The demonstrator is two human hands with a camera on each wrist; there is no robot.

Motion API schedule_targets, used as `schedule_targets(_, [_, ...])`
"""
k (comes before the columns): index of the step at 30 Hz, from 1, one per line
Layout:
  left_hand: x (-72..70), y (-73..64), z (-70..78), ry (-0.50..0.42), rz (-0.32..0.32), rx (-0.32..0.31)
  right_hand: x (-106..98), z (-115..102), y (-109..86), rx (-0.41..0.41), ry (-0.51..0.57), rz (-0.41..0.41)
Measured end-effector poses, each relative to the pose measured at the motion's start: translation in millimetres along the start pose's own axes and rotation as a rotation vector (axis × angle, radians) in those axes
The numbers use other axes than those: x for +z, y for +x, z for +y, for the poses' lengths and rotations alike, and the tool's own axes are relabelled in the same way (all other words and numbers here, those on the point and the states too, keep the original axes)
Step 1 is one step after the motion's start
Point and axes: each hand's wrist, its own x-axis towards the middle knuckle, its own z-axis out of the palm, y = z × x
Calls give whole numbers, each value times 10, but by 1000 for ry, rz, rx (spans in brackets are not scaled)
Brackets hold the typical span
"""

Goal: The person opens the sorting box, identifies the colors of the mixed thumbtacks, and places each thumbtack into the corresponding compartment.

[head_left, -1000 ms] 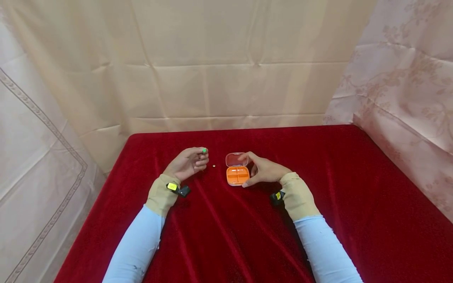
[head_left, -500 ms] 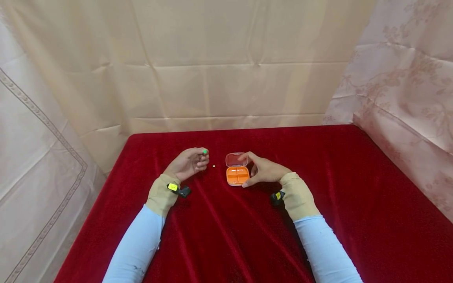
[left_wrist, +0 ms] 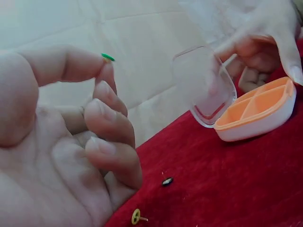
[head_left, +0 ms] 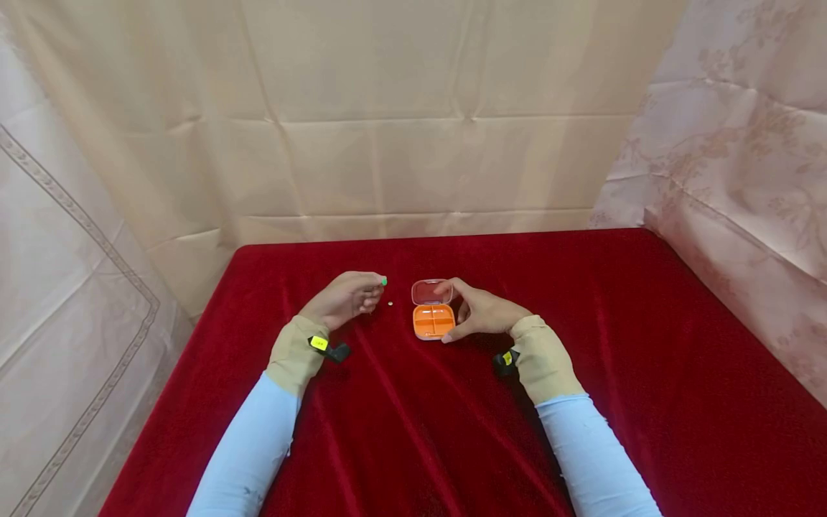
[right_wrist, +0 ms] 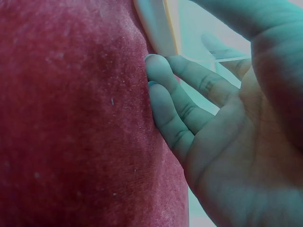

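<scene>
Between thumb and index finger, my left hand (head_left: pixel 344 299) pinches a green-headed thumbtack (left_wrist: pixel 108 57); its other fingers are curled. To the right, an orange pill box (head_left: pixel 434 334) with several compartments rests on the table, its clear lid (head_left: pixel 426 291) raised at the back. My right hand (head_left: pixel 489 310) holds the box from its right side, thumb at the front corner and index finger behind the lid. In the left wrist view, a gold thumbtack (left_wrist: pixel 136 217) and a dark thumbtack (left_wrist: pixel 167 181) lie on the cloth below my left fingers.
A red velvet cloth (head_left: pixel 413 431) covers the table and shows a few creases. Behind the far edge hangs a beige curtain (head_left: pixel 413 143). A white curtain (head_left: pixel 64 251) is on the left and a floral one (head_left: pixel 749 158) on the right.
My left hand has shifted slightly right, turning a little, and carries the green thumbtack closer to the pill box. The right hand and the box have stayed in place.
</scene>
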Motion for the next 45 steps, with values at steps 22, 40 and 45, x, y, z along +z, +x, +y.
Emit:
schedule_targets(22, [41,0,-3,171,35,-66,-59,35,-26,74,110,13])
schedule_targets(40, [105,17,-8,219,17,-58,-131,14,-67,164,-9,-4])
schedule_targets(45, [115,36,-19,233,25,-57,-150,34,-72,132,-7,-3])
